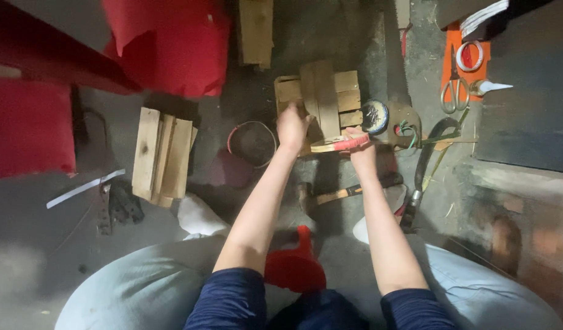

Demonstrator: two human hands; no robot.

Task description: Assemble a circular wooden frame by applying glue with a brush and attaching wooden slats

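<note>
I sit over a dark concrete floor. My left hand rests on a small stack of wooden blocks, its fingers curled against the left side of an upright plank. My right hand grips the red end of a wooden strip that lies across the front of the stack. A hammer with a wooden handle lies on the floor just below, between my forearms.
A round tin of nails sits right of the stack. A handsaw, scissors on an orange sheet, a billhook, a round sieve, a plank pile, red cushions and a red stool surround me.
</note>
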